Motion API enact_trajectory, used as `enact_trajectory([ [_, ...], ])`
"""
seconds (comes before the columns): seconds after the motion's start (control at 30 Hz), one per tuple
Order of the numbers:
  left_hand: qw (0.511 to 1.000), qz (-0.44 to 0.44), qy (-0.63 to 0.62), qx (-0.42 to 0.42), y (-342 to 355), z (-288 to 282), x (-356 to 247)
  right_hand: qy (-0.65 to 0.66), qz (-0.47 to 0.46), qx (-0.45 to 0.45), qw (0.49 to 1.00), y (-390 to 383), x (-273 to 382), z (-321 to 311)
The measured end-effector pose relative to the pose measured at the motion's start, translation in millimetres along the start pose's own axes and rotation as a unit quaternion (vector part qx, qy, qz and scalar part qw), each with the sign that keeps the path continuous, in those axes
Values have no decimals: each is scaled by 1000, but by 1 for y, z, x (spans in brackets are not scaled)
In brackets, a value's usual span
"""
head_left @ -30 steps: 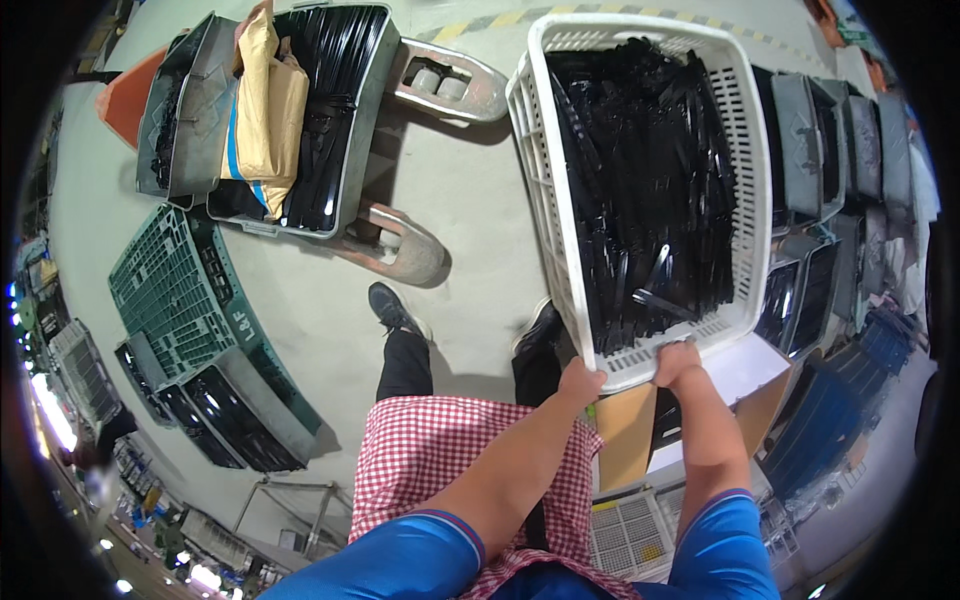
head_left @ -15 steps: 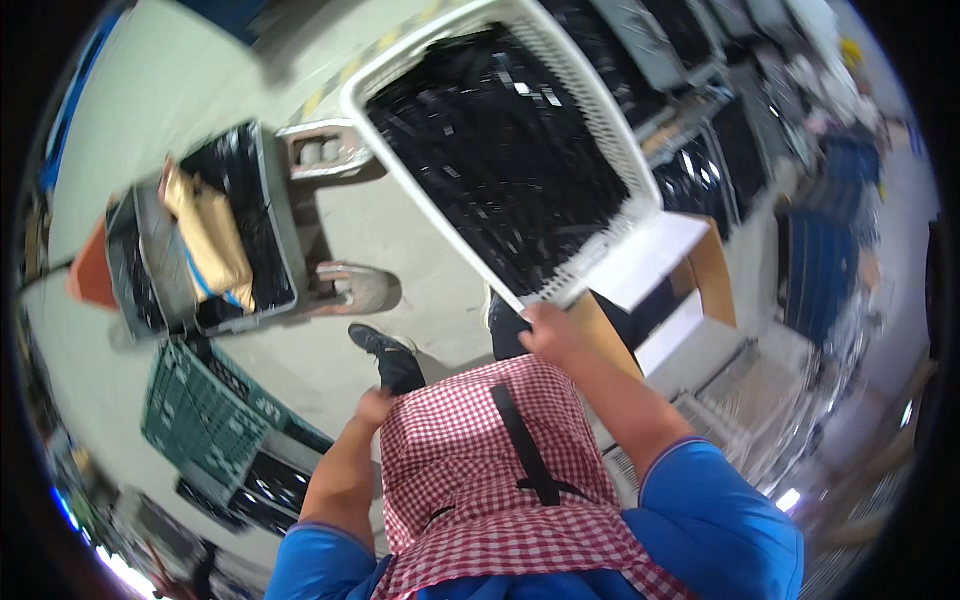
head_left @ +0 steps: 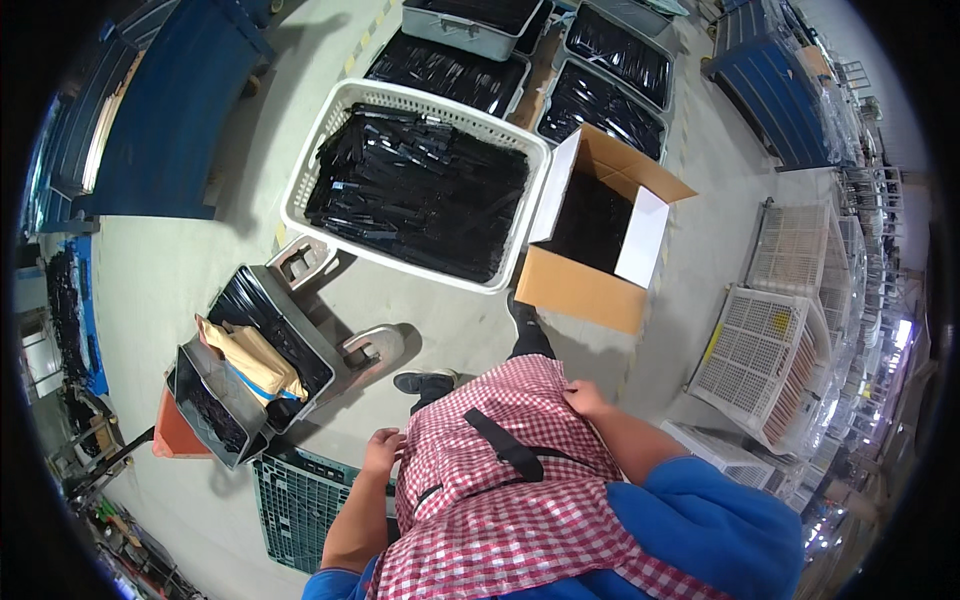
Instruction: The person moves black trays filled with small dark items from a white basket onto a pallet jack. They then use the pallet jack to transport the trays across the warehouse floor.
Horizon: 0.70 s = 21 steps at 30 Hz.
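Note:
My left hand [head_left: 382, 450] hangs beside the red-and-white checked apron [head_left: 480, 420], fingers a little apart and holding nothing. On the other side, my right hand [head_left: 587, 398] is at the apron's edge. Its fingers are loosely curled, and no object shows in them. In front of my feet stands a white plastic basket [head_left: 400, 272], filled with a heap of glossy black strips [head_left: 420, 190]. Right beside it is an open cardboard box [head_left: 585, 292] with white inner flaps and dark contents. Neither hand touches the basket or the box.
Grey bins [head_left: 325, 340] with black pieces and a tan paper bundle [head_left: 262, 365] stand at left, near a green plastic crate [head_left: 300, 505]. Further grey trays [head_left: 525, 75] of black strips lie behind the basket. White crates [head_left: 745, 345] stand at right, a blue cabinet [head_left: 165, 120] at far left.
The view has turned, so the basket now lies more to the left. My right hand, earlier over the basket's near corner, is now apart from it by the apron.

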<state>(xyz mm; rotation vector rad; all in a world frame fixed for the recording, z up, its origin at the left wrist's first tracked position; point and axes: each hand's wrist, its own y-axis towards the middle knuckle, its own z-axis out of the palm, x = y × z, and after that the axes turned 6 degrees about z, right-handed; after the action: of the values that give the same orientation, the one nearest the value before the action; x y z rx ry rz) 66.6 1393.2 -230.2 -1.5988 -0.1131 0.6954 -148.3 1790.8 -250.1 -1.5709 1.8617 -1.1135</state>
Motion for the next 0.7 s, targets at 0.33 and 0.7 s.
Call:
enact_trajectory([
  [0.33, 998, 30, -20, 60, -6, 194, -8, 186, -121, 77, 972, 56, -58, -142],
  [0.7, 969, 140, -176, -103, -88, 244, 4, 87, 44, 142, 985, 131, -114, -210],
])
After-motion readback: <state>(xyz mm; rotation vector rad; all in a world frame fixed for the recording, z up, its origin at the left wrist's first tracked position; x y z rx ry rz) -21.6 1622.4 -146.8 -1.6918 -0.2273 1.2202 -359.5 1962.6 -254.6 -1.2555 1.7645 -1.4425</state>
